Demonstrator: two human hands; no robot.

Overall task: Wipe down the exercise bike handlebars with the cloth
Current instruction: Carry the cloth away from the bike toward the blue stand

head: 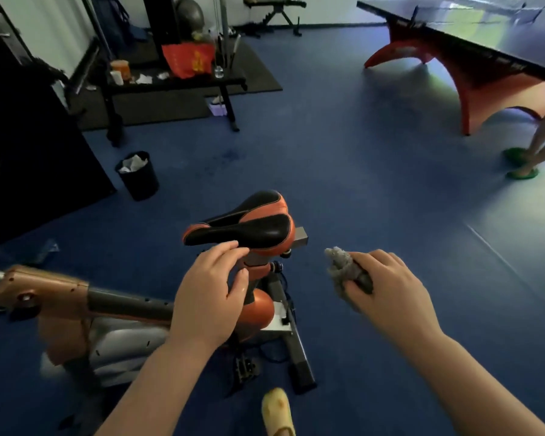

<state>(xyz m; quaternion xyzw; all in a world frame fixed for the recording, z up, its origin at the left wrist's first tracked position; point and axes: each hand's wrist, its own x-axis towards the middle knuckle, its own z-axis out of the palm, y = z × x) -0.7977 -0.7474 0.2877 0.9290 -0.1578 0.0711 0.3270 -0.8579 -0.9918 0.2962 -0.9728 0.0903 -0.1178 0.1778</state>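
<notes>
Nearest the camera, a pale yellow perforated clog-style shoe (277, 412) rests on the blue rubber gym floor (375, 199), just beside the grey rear base bar (301, 357) of the orange and grey exercise bike (255, 306).

The left hand (210, 297) hovers over the bike frame directly below the saddle. Its fingers are loosely curled and partly spread, and it holds nothing. The fingertips lie at the lower front edge of the black and orange padded bike saddle (243, 226); contact cannot be confirmed.

The right hand (387, 294) is closed around a crumpled grey fabric cloth (343, 269). The cloth bunches out past the thumb and fingers on the saddle side. Hand and cloth are held in the air to the right of the saddle, apart from the bike.

A grey frame tube with an orange-brown plastic cover (41, 291) extends from the bike toward the left edge of the view. The handlebars cannot be identified with certainty.

Further out, a black waste bin holding crumpled white paper (137, 174) stands on the floor. Beyond it, a black weight bench (173, 84) carries an orange container (121, 70) and a red bag (189, 59). An orange-legged table tennis table (472, 67) occupies the far right. Another person's bare legs in green footwear (523, 166) stand near its leg.
</notes>
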